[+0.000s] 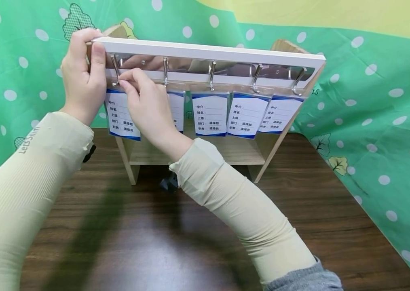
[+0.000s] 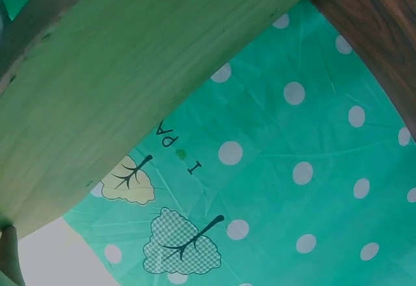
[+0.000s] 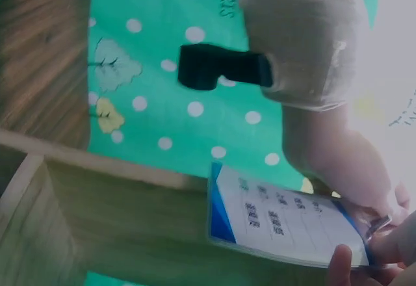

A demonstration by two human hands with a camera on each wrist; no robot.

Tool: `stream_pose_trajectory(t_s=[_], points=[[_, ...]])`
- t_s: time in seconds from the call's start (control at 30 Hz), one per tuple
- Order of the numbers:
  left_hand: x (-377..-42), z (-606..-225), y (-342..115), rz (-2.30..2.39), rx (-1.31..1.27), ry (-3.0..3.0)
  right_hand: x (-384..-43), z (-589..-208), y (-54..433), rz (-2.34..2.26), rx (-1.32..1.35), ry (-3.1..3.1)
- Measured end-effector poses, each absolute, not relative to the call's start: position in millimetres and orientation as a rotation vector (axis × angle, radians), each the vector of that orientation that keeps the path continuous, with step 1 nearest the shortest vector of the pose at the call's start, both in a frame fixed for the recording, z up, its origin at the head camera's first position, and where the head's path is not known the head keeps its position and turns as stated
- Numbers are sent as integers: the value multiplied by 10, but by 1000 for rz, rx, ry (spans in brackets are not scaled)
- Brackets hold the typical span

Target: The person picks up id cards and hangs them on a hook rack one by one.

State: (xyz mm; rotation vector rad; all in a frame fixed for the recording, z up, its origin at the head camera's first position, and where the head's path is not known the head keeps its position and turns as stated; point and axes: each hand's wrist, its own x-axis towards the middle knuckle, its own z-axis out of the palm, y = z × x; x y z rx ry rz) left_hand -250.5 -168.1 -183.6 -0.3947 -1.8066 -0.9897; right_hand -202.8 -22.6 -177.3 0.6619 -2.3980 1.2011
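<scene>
My left hand [image 1: 85, 76] grips the left end of a white hook rail [image 1: 205, 49] on a wooden stand, thumb on the front face. The fingers of my right hand [image 1: 152, 107] pinch the top edge of the leftmost ID badge [image 1: 119, 115], right at the leftmost metal hook [image 1: 115, 68]. In the right wrist view this badge [image 3: 286, 218] hangs with its printed card outward, and the right fingertips lie by the hook tip [image 3: 380, 224]. The second badge [image 1: 177, 109] is partly hidden behind my right hand. The left wrist view shows the stand's side panel [image 2: 143, 71].
More ID badges hang from the other hooks, among them a middle one [image 1: 210, 115] and a far right one [image 1: 281, 113]. The stand has a lower shelf [image 1: 197, 151] and rests on a dark wooden table [image 1: 117, 242]. A green dotted cloth [image 1: 372, 121] surrounds it.
</scene>
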Motion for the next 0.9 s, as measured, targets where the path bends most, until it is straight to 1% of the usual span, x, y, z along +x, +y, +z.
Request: stream_pose_trajectory(t_s=[0.27,0.5,0.73,0.9], points=[[-2513,-1842,-1686,-1019,-410,-1814,-2082,-1828,-210,1077,648,-2405],[-2497,-1858,-1712,-1117,-470,-1814,-2048,-1892,-117,1039,678,-2435],[-2376,-1867,-1766,-1161,-518,-1826,-1974,-1976,26,1031,800,-2352],[-2267,-1814,-1766,-1206,-504,-1796,-1893,-1993,132,1150,844,-2315]])
